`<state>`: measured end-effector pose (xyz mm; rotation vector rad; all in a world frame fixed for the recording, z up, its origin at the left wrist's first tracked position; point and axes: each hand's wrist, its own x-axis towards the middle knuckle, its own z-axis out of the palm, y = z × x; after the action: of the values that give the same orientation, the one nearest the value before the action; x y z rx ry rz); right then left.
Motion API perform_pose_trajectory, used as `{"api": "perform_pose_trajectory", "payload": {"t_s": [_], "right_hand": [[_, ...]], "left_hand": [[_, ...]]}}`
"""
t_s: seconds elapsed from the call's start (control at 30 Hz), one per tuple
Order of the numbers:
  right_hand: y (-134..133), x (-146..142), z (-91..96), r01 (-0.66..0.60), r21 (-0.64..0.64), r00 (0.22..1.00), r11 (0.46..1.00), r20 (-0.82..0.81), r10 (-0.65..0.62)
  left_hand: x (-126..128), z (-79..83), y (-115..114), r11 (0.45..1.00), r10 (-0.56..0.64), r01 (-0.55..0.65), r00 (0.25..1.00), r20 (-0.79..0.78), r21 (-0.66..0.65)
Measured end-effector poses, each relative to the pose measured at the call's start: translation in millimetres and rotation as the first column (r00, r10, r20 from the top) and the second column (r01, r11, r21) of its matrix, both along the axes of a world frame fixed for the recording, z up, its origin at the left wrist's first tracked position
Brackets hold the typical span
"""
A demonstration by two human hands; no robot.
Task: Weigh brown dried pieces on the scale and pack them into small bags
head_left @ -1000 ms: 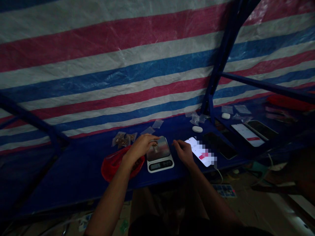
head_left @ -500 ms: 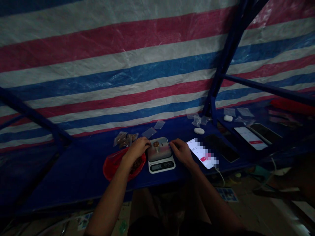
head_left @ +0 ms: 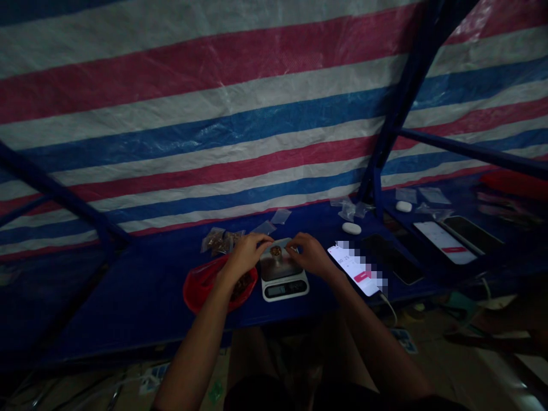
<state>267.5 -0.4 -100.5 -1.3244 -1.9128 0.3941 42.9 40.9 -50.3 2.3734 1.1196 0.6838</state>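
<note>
The left hand and right hand curl in, apart, on either side of the digital kitchen scale, whether gripping anything I cannot tell, and a careless nudge could spill the small brown heap on it.

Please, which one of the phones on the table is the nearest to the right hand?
The lit phone just beside the right hand, with a pink button on its white screen. The other lit phone lies farther right, beyond a dark phone.

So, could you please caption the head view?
Left hand and right hand over a digital scale by a red bag.
</note>
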Motion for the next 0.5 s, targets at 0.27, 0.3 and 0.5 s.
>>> {"api": "perform_pose_trajectory", "payload": {"t_s": [0.27,0.3,0.5], "right_hand": [[-6.0,-10.2,7.2,-0.146,0.097,0.987,0.984,-0.057,0.152],[-5.6,-11.3,7.3,-0.150,0.097,0.987,0.984,-0.046,0.155],[-4.3,-14.7,8.9,-0.145,0.065,0.989,0.987,0.021,0.144]], "left_hand": [[2.0,-11.5,8.6,0.998,-0.017,0.019,0.999,0.032,-0.059],[2.2,-11.3,8.1,0.997,-0.018,0.020,0.999,0.036,-0.073],[2.6,-9.1,4.3,0.993,-0.010,0.020,0.997,0.082,-0.117]]}}
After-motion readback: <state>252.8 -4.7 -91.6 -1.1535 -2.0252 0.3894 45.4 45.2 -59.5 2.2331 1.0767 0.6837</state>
